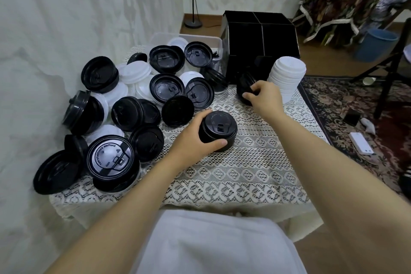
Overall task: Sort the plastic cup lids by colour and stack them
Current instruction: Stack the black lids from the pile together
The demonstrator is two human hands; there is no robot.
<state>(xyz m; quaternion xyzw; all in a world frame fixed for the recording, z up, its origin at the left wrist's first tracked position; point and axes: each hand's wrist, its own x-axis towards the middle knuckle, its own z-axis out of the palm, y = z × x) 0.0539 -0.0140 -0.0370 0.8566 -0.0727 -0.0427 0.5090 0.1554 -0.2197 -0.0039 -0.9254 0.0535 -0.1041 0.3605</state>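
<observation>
Lace table (255,162) | left hand (189,142) wraps short black stack (219,125) | right hand (265,98) pinches tilted black lids (243,83) | tall white stack (288,73) beside right hand | mixed pile (133,109) beyond left hand, mostly unsorted

Black lids (166,87) are smooth glossy plastic, and the near-left ones catch real glare. White lids (288,73) look matt, kinda milky plastic. The cloth (244,173) is white openwork lace, bumpy. Far box (260,38) is matt black, the tub (200,39) left of it frosted clear plastic. Rug (333,100) looks woven.
</observation>
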